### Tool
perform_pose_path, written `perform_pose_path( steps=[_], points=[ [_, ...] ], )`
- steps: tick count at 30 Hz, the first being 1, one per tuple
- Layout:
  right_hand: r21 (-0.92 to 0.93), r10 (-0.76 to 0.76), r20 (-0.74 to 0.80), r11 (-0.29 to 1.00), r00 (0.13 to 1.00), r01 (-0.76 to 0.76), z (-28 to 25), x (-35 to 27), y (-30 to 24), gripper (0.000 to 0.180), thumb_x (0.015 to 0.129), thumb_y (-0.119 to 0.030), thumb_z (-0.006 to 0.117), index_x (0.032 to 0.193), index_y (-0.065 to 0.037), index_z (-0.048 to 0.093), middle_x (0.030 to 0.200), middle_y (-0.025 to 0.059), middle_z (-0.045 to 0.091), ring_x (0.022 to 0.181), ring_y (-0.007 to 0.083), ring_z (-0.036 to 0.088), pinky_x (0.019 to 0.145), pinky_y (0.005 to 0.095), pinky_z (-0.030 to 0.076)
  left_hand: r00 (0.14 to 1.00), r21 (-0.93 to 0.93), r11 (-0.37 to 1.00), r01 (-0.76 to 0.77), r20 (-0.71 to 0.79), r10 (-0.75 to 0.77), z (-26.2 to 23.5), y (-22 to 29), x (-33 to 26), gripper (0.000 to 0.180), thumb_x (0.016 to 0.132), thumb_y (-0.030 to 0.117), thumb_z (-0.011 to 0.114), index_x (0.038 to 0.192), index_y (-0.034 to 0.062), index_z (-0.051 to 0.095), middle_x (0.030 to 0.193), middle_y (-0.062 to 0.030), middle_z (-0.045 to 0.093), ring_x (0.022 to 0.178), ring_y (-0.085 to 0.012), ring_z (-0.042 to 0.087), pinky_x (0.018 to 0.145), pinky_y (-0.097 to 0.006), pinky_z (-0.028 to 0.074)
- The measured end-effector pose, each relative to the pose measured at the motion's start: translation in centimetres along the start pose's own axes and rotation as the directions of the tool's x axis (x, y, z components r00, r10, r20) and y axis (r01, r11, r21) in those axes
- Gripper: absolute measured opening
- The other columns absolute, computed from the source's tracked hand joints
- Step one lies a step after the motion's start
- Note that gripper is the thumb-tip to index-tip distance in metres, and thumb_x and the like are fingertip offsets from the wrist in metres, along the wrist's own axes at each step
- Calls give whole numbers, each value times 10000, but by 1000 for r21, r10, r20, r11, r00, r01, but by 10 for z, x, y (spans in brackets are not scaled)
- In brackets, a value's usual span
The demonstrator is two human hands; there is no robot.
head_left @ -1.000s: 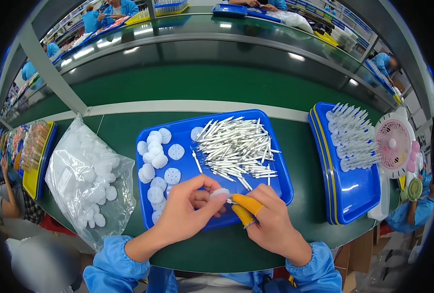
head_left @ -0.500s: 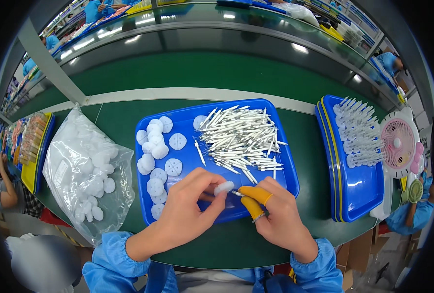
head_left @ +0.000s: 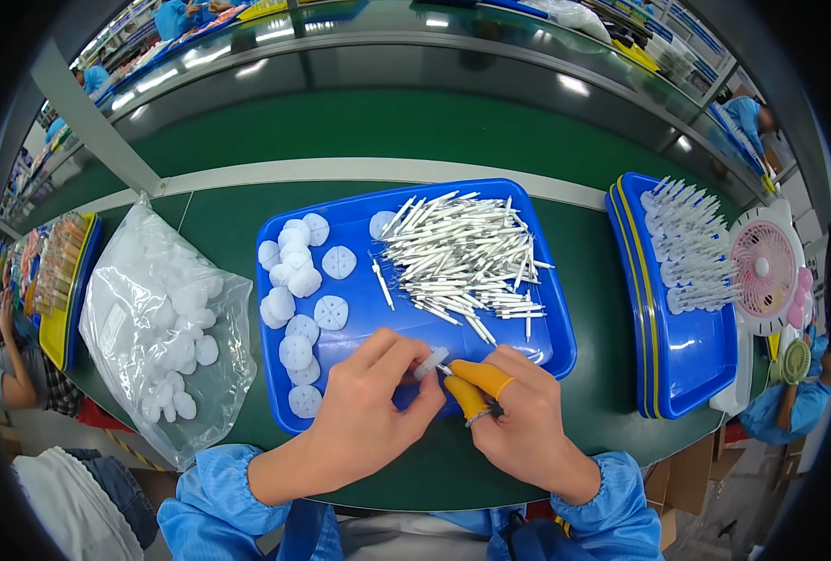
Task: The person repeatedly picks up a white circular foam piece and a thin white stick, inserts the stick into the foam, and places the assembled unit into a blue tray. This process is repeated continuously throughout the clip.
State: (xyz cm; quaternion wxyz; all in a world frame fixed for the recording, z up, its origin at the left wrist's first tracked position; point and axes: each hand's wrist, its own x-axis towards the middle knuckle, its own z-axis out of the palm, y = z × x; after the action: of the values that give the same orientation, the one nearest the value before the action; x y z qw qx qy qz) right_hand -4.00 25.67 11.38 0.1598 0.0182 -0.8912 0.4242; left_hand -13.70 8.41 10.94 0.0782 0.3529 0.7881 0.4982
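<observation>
A small white plastic disc (head_left: 431, 363) is pinched edge-on between the thumb and fingers of my left hand (head_left: 364, 416). My right hand (head_left: 537, 425), with yellow finger covers on thumb and index finger, grips a thin white stick (head_left: 444, 369). Only a short tip of the stick shows, right at the disc; whether it has entered the disc I cannot tell. Both hands are over the near edge of a blue tray (head_left: 354, 323). Loose white discs (head_left: 331, 313) with small slots lie along its left side, and a heap of white sticks (head_left: 462, 252) fills its right part.
To the left lies a clear plastic bag (head_left: 153, 309) of white discs. Stacked blue and yellow trays (head_left: 691, 369) on the right carry rows of discs with upright sticks (head_left: 686, 248). A pink and white fan (head_left: 761, 265) stands beyond them. Other people work in the background.
The disc in my left hand has turned more upright. My right fingers have shifted slightly left and down, closer to it. The whole view has moved a little.
</observation>
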Motion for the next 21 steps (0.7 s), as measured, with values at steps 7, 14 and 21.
perform_pose_path(
  steps=[7, 14, 21],
  points=[
    [-8, 70, -35, 997, 997, -71, 12, 2, -4, 334, 687, 107, 669, 1009, 82, 752, 783, 154, 627, 697, 324, 588, 605, 418, 463, 999, 99, 995, 15, 28, -18, 5, 3, -6, 204, 885, -50, 734, 1082, -42, 678, 973, -150, 654, 772, -300, 728, 681, -374, 625],
    [-348, 46, -82, 935, 996, -72, -12, 23, 17, 248, 716, 32, 755, 961, 65, 765, 864, 144, 612, 852, 338, 586, 753, 459, 463, 996, 18, 1000, 25, -89, -23, -4, -6, 6, 176, 927, -10, 734, 1098, -26, 698, 1034, -155, 666, 830, -313, 740, 677, -382, 625],
    [-536, 61, -54, 840, 997, -80, -17, 10, 28, 262, 693, 49, 768, 952, 53, 731, 974, 150, 626, 962, 345, 573, 835, 453, 454, 996, -32, 996, 87, -33, -89, -10, -3, 7, 141, 959, -13, 724, 1100, -24, 725, 1044, -116, 682, 904, -220, 743, 729, -321, 646]
  ],
)
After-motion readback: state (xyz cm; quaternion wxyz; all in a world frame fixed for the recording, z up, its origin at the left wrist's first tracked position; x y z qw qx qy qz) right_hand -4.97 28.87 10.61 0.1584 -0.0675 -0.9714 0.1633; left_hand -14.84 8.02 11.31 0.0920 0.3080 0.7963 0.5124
